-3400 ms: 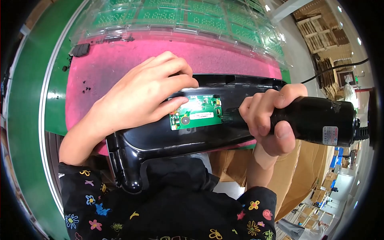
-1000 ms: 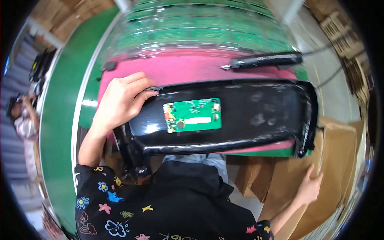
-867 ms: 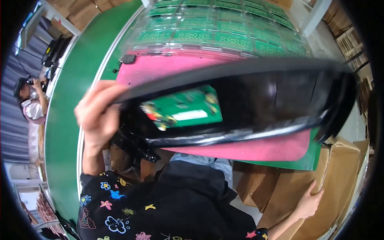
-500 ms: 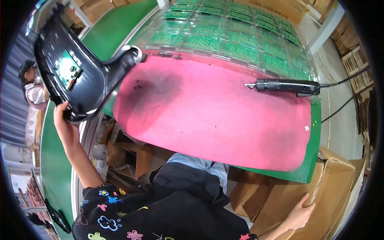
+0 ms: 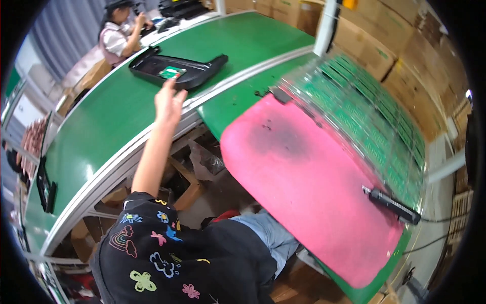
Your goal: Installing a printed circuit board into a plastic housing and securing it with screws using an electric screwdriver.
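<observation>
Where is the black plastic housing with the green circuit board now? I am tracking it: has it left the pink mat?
Yes. The black plastic housing went from the pink mat leftward onto the green conveyor belt, beyond the open left hand.

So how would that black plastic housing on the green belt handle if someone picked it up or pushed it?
The black housing looks like a thin moulded shell, so probably stiff and light for its size. It lies flat on the conveyor belt, so it should slide rather than tip. The green circuit board inside seems the fragile part. The left hand is open beside it.
</observation>
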`<move>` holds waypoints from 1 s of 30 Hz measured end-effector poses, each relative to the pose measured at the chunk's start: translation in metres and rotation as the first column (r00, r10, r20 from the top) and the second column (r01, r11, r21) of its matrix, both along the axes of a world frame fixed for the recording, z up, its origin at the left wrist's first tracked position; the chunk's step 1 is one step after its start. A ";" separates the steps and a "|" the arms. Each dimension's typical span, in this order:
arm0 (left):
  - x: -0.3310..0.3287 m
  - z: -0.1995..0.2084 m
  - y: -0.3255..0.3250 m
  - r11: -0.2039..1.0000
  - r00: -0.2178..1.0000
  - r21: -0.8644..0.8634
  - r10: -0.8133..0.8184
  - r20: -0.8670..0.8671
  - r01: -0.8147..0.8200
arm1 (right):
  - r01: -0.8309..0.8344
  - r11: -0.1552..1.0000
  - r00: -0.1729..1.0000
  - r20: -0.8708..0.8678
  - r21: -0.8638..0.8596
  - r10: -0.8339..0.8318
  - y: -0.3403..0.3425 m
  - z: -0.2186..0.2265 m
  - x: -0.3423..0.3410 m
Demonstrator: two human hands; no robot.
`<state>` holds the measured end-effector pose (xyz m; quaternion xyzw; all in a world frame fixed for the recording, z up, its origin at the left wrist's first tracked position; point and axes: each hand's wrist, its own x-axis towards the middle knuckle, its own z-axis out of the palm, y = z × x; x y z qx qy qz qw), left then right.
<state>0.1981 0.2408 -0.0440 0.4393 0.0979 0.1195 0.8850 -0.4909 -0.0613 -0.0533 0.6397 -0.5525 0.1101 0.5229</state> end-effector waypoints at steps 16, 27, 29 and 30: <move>-0.460 -0.001 -0.273 -0.649 -0.778 0.514 -0.626 0.058 0.561 | 0.627 0.627 0.355 0.548 0.461 -0.758 0.096 0.045 -0.303; -0.648 -0.019 -0.313 -0.757 -0.652 0.396 -0.651 -0.389 0.520 | 0.024 0.894 -0.406 0.822 0.447 -0.400 0.204 0.011 -0.303; -0.652 -0.028 -0.312 -0.797 -0.614 0.178 -0.568 -0.548 0.578 | 0.067 0.872 -0.347 0.831 0.484 -0.435 0.199 0.008 -0.293; -0.653 -0.033 -0.314 -0.799 -0.613 0.183 -0.566 -0.551 0.573 | 0.081 0.873 -0.277 0.853 0.480 -0.443 0.199 0.008 -0.286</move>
